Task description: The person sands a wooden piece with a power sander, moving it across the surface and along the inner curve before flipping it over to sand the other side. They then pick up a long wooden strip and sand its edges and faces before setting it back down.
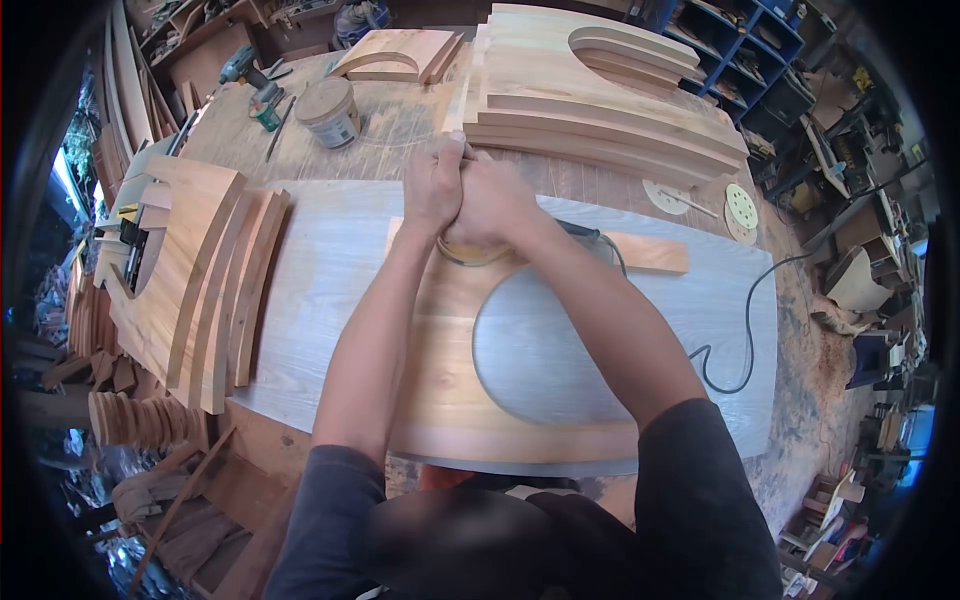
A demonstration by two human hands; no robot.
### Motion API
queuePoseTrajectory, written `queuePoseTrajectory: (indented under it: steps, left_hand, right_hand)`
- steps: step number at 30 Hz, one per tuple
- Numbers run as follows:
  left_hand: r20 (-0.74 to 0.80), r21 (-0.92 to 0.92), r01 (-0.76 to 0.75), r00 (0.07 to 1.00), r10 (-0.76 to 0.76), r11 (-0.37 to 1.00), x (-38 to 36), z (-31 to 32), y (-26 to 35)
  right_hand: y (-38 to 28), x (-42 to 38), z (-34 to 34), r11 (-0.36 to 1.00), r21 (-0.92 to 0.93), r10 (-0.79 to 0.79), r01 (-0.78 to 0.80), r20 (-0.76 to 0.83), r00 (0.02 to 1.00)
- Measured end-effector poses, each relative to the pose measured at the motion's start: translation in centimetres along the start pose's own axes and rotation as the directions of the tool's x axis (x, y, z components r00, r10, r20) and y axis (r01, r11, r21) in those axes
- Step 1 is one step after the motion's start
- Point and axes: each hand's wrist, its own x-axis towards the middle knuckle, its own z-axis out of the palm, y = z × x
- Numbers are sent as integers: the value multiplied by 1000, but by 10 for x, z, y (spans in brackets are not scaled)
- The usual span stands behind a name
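Observation:
Both arms reach forward over a pale wooden panel [440, 370] with a large curved cutout. My left hand [433, 190] and my right hand [492, 198] are closed side by side, touching each other, on a power sander [475, 254]. The hands cover most of the sander; its round base edge shows beneath them, and its dark rear end [577, 229] sticks out past my right wrist. The sander rests at the panel's far part. Underneath the panel lies a grey wood-grain board [310, 260].
Stacked cut panels stand at the back [600, 110] and the left [205, 270]. A tub [328, 112] and a cordless drill [240, 66] sit at the back left. Sanding discs [740, 206] lie at the right, where a black cord [750, 320] loops across the board.

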Motion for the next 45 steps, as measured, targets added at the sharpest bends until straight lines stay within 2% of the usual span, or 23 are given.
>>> queuePoseTrajectory:
  steps: [2, 5, 8, 12, 14, 15, 17, 21, 23, 25, 27, 30, 33, 36, 40, 42, 45]
  left_hand:
    - [-14, 4, 45, 999, -44, 999, 19, 5, -12]
    - [-12, 5, -4, 1000, 4, 1000, 10, 0, 5]
    - [-25, 17, 9, 1000, -9, 1000, -26, -10, 13]
    - [-105, -20, 50, 993, -52, 999, -48, -17, 22]
    - [-58, 65, 49, 997, -46, 997, -32, -24, 15]
    - [-65, 68, 46, 997, -42, 997, -27, -24, 14]
    - [-38, 32, 76, 997, -75, 997, -19, -27, 10]
    - [-62, 73, 42, 997, -38, 996, -62, -38, 23]
    - [-103, 12, 58, 993, -57, 998, -83, -38, 33]
    - [-114, 5, 32, 993, -32, 999, -78, -39, 31]
    - [-113, 47, 19, 994, -13, 999, -57, -41, 19]
    - [-89, 34, 38, 995, -35, 999, -42, -40, 18]
    - [-103, 32, 54, 993, -51, 998, -75, -42, 36]
    - [-128, -2, 78, 989, -78, 997, -109, -46, 46]
    - [-107, 69, 102, 990, -95, 992, -92, -48, 36]
    - [-124, 61, 47, 992, -39, 997, -69, -44, 26]
    - [-137, 32, 63, 989, -58, 997, -69, -39, 22]
  right_hand:
    - [4, 15, -8, 993, -116, 6, -7, -9, 1000]
    - [2, 8, -1, 990, -138, 18, -21, -26, 1000]
    - [-14, -20, 2, 998, -27, -47, 49, 57, 997]
    - [-29, -32, 8, 994, -72, -73, 77, 63, 995]
    - [-26, -19, 10, 993, -31, -119, 117, -52, 992]
    - [-28, -14, 5, 992, -33, -127, 125, -54, 990]
    - [-31, -5, -1, 999, -13, -29, 30, 71, 997]
    - [-46, -38, 10, 991, -25, -128, 130, 66, 990]
    - [-54, -53, 11, 985, -78, -150, 157, 84, 985]
    - [-50, -46, 20, 982, -85, -158, 166, 99, 982]
    - [-43, -28, 19, 987, -42, -157, 157, 7, 988]
    - [-42, -19, 11, 988, 6, -155, 155, 8, 988]
    - [-53, -46, 17, 986, -68, -148, 150, 30, 989]
    - [-64, -70, 22, 979, -41, -194, 198, 86, 977]
    - [-59, -56, 22, 976, 2, -216, 216, -5, 976]
    - [-55, -39, 13, 984, -38, -172, 173, 21, 985]
    - [-55, -42, 5, 992, -33, -117, 120, 88, 989]
